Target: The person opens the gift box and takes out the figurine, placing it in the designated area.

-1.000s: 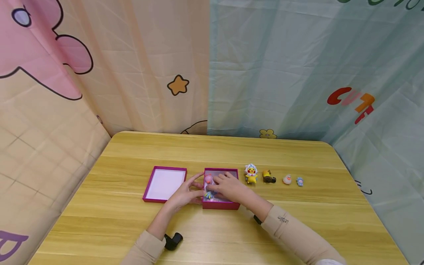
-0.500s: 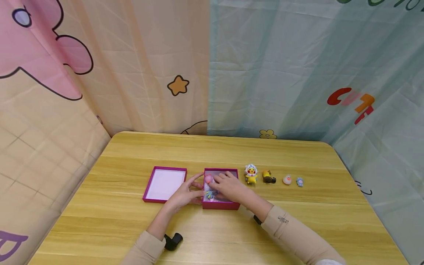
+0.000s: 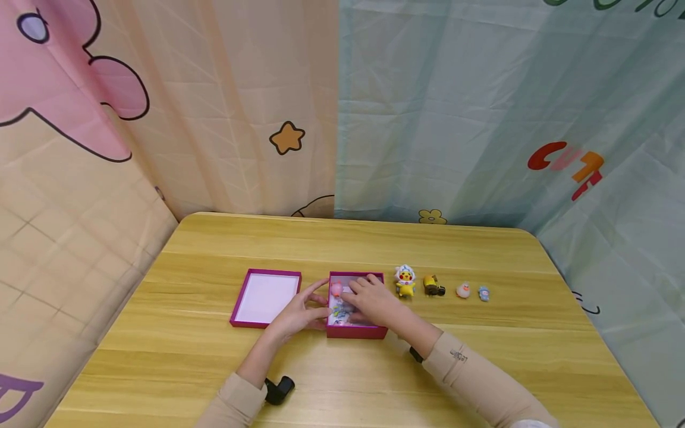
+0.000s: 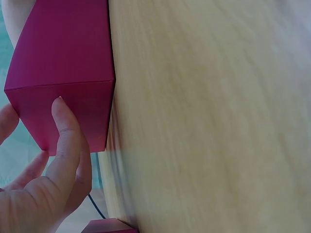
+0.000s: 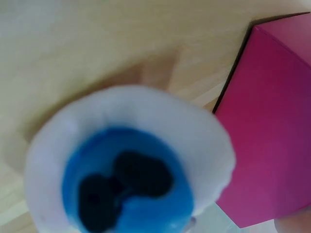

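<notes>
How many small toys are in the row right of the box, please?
4: the yellow-and-white figure nearest the box, then the yellow-and-black toy, the pale toy and the blue figure farthest right. The right forearm may hide others.

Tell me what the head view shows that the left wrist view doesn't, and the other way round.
Only the head view shows inside the box, where the right hand reaches beside a pink toy. It alone shows the hooded yellow toy, yellow-and-black toy, pale toy and small blue toy on the table.

Only the left wrist view shows the outer side wall of the box, the one facing the left hand.

Both show the box, left hand and table, and apparently the lid, just a corner in the left wrist view.
</notes>
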A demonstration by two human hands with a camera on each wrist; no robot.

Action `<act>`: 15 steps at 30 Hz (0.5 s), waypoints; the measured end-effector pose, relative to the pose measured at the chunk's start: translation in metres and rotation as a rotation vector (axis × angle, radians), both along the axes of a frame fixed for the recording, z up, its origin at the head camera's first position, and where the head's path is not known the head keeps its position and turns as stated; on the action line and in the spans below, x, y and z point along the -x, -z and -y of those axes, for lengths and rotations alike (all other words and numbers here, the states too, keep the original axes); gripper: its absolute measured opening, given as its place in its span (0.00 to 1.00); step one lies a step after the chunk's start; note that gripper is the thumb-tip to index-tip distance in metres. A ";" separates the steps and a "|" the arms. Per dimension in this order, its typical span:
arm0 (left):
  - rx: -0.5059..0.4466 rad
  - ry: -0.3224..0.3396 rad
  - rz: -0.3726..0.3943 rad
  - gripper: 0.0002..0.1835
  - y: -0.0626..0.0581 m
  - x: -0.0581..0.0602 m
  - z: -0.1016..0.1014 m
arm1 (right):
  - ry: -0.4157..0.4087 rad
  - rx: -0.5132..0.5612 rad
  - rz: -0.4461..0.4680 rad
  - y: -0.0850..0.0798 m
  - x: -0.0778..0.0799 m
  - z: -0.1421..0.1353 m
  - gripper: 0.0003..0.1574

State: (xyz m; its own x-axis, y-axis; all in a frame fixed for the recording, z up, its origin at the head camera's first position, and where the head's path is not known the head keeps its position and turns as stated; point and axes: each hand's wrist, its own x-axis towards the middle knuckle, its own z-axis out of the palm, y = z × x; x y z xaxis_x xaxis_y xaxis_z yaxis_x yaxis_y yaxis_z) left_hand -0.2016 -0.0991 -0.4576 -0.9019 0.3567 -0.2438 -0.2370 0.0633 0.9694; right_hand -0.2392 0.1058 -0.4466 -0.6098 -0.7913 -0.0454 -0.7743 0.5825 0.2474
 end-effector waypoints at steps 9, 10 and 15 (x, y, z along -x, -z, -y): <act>-0.004 0.001 0.007 0.36 -0.002 0.000 0.000 | 0.021 -0.030 0.073 -0.007 -0.002 -0.003 0.24; -0.004 0.001 0.007 0.36 -0.002 0.000 0.000 | 0.025 -0.039 0.082 -0.009 -0.002 -0.003 0.23; 0.000 -0.002 0.010 0.36 -0.002 0.000 -0.001 | 0.046 -0.064 0.098 -0.010 -0.002 -0.001 0.23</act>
